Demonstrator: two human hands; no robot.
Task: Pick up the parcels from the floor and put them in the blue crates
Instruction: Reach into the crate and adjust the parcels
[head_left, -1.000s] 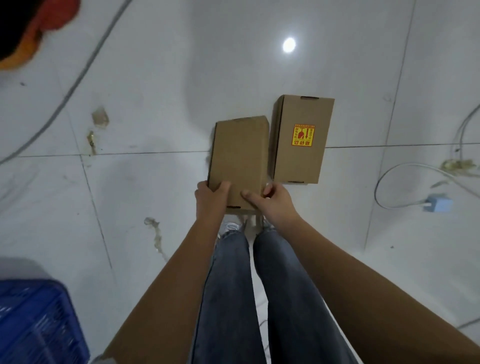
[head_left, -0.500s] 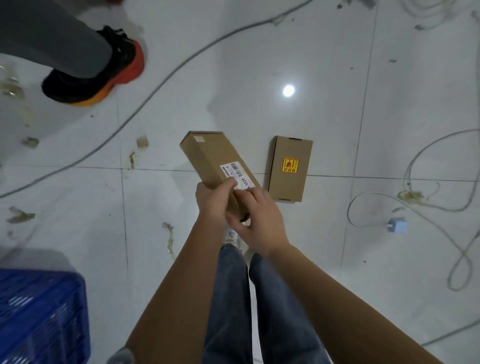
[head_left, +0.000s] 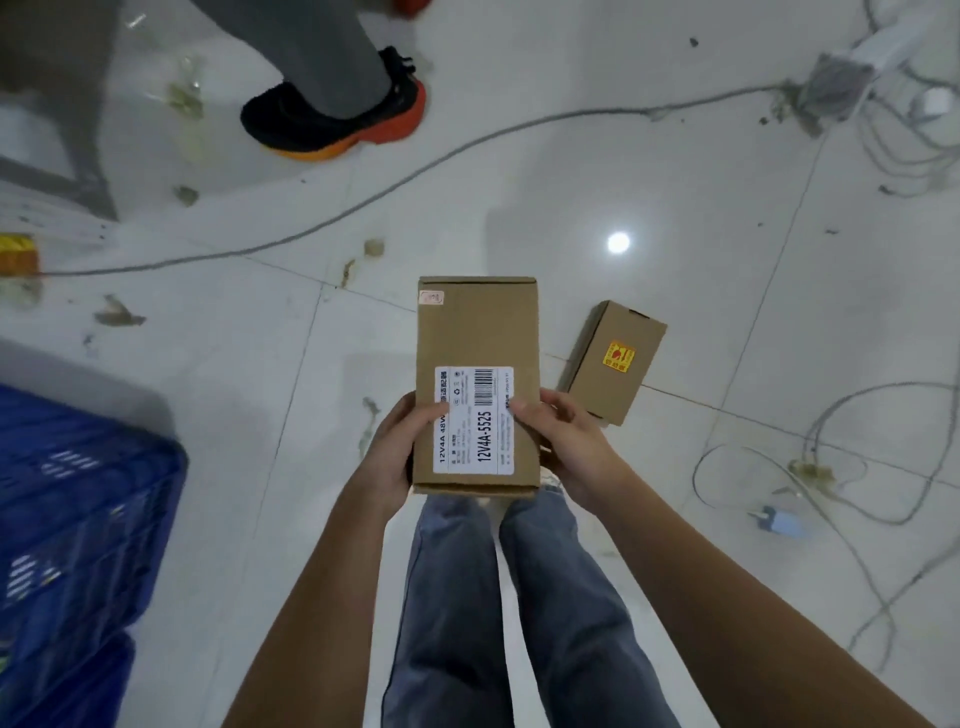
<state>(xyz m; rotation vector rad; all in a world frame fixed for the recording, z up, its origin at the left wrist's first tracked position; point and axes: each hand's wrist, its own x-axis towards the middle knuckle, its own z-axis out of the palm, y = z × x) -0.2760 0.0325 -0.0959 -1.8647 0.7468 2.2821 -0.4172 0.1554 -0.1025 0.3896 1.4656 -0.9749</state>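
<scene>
Head view, looking down past my jeans (head_left: 498, 597) to a white tiled floor (head_left: 675, 182). Both my hands grip one cardboard parcel (head_left: 478, 332), held clear of the floor in front of my legs with its long axis pointing away from me. My left hand (head_left: 397, 457) is closed on the parcel's left edge, thumb lying on the top face; my right hand (head_left: 566, 447) is closed on the right edge, thumb tip touching the white shipping label (head_left: 474, 421). The label faces up and bears a barcode and the text "12V4A-5525". A small pale sticker sits near the far left corner of the same face.

A second parcel (head_left: 615, 364) lies on the floor just to the right of the held one, apart from it, with a yellow and red sticker (head_left: 619, 356) on its upper face. A blue crate (head_left: 78, 519) stands at the left edge of the view, near my left arm, well apart from both parcels. Grey and white cables (head_left: 467, 140) run across the floor at the top and right. Another person's black and orange shoe (head_left: 337, 122) stands on the tiles beyond the held parcel.
</scene>
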